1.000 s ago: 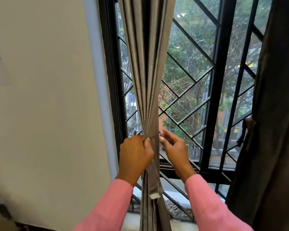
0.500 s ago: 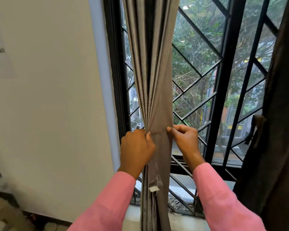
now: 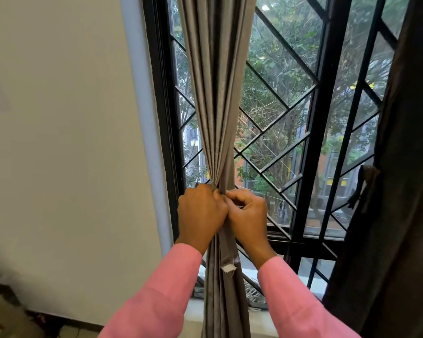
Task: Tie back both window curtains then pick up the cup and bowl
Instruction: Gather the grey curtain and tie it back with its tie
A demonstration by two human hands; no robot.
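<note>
A grey pleated fabric curtain hangs at the left side of the window, its folds drawn into a tight, narrow bundle at mid-height, with a small white tag on its edge lower down. A dark brown fabric curtain hangs at the right, and a short dark strap dangles at its inner edge.

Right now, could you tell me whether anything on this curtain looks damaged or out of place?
Below the left hand and right hand, the grey curtain has a frayed pale scrap with loose threads sticking off one fold's edge, like a torn hem.
</note>
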